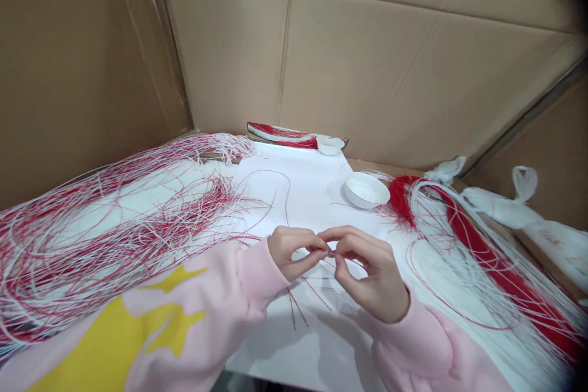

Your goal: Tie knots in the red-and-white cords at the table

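Over the middle of the white work surface [303,193], my left hand [294,250] and my right hand [371,266] meet fingertip to fingertip. Each is closed in a pinch on thin red cord [331,253], with a tiny pale bit at the pinch that is too small to make out. Loose red cord ends [298,305] hang below my left hand onto the white surface. Another red strand [288,193] curves across the surface beyond my hands.
Long bundles of red and white cord [114,226] cover the left side. At right lie red cords [487,251] and white cords [459,239]. A white bowl [367,191] stands back right, near a mirror [287,136]. Plastic bags [505,208] sit far right; cardboard walls [367,61] enclose everything.
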### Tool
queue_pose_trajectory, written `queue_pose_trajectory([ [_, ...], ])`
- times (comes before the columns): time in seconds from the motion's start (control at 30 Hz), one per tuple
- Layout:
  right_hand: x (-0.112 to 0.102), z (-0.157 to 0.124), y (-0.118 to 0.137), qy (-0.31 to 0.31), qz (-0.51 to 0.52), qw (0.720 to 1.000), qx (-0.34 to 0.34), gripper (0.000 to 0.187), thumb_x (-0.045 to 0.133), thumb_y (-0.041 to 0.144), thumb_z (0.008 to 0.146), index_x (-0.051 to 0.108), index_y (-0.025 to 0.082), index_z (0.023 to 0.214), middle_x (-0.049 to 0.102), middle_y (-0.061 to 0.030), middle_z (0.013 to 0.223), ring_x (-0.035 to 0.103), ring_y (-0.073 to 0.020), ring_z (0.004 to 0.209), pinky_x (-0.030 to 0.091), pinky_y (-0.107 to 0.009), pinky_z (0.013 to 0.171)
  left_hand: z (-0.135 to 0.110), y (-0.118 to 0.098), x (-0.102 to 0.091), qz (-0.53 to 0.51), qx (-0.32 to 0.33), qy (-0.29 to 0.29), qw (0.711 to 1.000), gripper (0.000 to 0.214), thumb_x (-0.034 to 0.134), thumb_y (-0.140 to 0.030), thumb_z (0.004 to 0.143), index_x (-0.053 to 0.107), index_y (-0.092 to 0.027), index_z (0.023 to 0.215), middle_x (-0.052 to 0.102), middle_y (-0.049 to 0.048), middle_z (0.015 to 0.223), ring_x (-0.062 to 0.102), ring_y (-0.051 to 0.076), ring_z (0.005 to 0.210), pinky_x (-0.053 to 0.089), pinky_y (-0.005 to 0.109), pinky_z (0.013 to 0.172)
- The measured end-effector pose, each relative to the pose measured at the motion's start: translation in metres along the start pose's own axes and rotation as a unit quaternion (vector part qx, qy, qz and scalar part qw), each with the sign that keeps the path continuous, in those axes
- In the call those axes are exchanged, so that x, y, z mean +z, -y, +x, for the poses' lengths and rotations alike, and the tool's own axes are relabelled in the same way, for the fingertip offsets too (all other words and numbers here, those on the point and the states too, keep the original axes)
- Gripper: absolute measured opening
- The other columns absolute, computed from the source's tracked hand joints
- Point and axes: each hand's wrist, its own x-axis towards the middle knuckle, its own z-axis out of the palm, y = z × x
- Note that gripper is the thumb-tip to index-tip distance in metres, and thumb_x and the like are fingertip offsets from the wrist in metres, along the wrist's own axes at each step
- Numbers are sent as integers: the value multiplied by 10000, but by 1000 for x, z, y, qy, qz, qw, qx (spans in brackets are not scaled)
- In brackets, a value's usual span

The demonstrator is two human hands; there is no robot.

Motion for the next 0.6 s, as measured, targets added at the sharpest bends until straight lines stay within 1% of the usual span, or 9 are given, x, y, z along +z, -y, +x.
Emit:
queue_pose_trajectory([
  [0.17,0,1,0,2,-6,1000,-1,161,452,25,646,444,183,617,586,-47,879,551,-134,709,447,-223,525,0,0,1,-6,4,-8,1000,150,481,-169,752,627,-134,743,652,57,673,579,96,586,455,172,584],
  [0.27,1,2,0,12,-3,1000,-2,148,453,36,664,461,179,630,581,-54,885,550,-130,710,461,-224,541,-1,1,1,1,8,-10,1000,147,487,-175,751,624,-125,733,645,60,660,575,95,579,452,170,579],
  [0.37,2,3,0,22,4,1000,2,126,455,63,693,484,179,656,577,-62,880,550,-135,727,475,-235,565,-1,1,1,5,-3,-14,1000,143,497,-197,748,621,-133,718,637,56,648,570,98,574,452,177,574],
  [0.47,2,2,-2,19,16,999,22,109,461,77,707,486,178,675,577,-70,894,550,-145,762,485,-243,579,0,1,-1,-14,-13,-26,999,130,517,-211,738,614,-129,710,634,55,643,567,97,567,456,179,575],
  [0.6,3,0,-5,13,32,998,52,100,457,86,715,480,181,693,584,-72,903,551,-154,795,499,-244,574,3,2,-3,-35,-26,-23,999,129,499,-188,740,600,-120,699,627,52,633,568,92,562,461,178,566],
])
